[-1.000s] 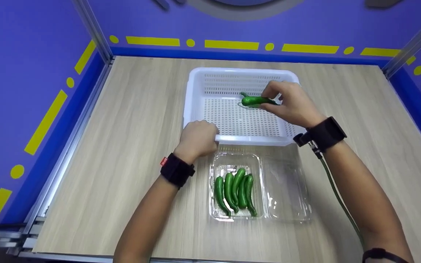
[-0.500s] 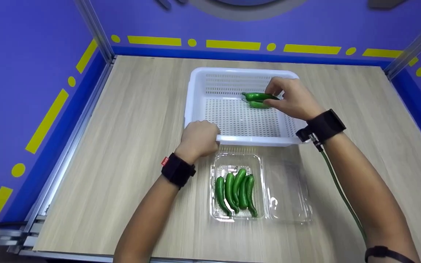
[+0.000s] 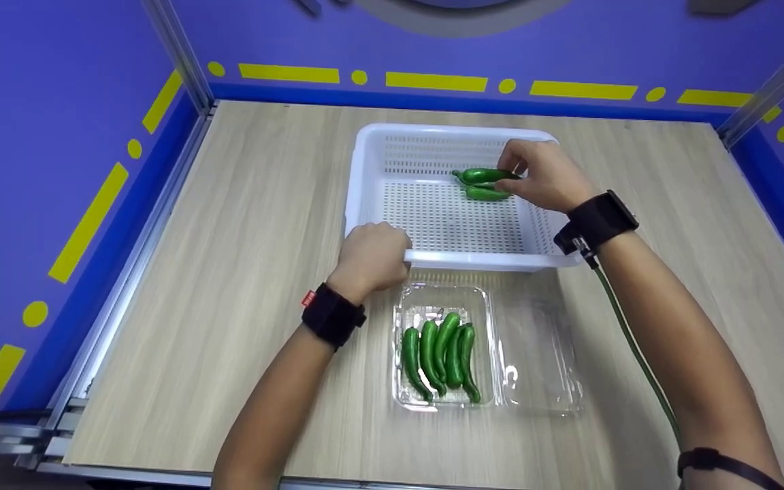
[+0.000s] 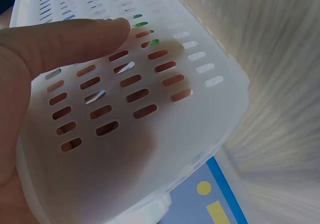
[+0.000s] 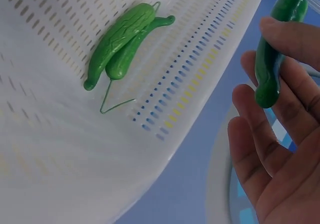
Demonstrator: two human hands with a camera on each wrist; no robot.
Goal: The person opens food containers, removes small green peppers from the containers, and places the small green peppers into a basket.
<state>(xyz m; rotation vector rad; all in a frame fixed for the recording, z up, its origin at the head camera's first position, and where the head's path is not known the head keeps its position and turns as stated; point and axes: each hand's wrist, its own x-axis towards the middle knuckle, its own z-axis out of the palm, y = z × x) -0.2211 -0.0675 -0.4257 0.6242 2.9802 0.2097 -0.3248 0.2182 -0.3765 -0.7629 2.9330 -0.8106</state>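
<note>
My right hand point(image 3: 547, 175) is over the back right of a white plastic basket point(image 3: 474, 261). It pinches a green chili pepper point(image 5: 281, 49) between thumb and fingers, seen raised apart from the others in the right wrist view. Two more chili peppers lie side by side on the basket floor, a wrinkled pepper point(image 5: 117, 36) and a smoother pepper point(image 5: 121, 59). At the basket's front left corner, my left hand point(image 3: 373, 255) grips the rim. Its thumb point(image 4: 85, 41) lies along the slotted wall in the left wrist view, with the other fingers hidden behind the plastic.
A clear hinged container point(image 3: 397, 367) stands open in front of the basket, several green chili peppers point(image 3: 448, 347) in its left half. Its transparent lid point(image 3: 535, 367) lies flat to the right. Blue panels point(image 3: 79, 170) surround the wooden table point(image 3: 263, 204). A cable point(image 3: 627, 327) trails along the right arm.
My right hand has shifted slightly toward the basket's back with its chili pepper, uncovering more of the peppers lying beneath. The left hand keeps its hold on the rim.
</note>
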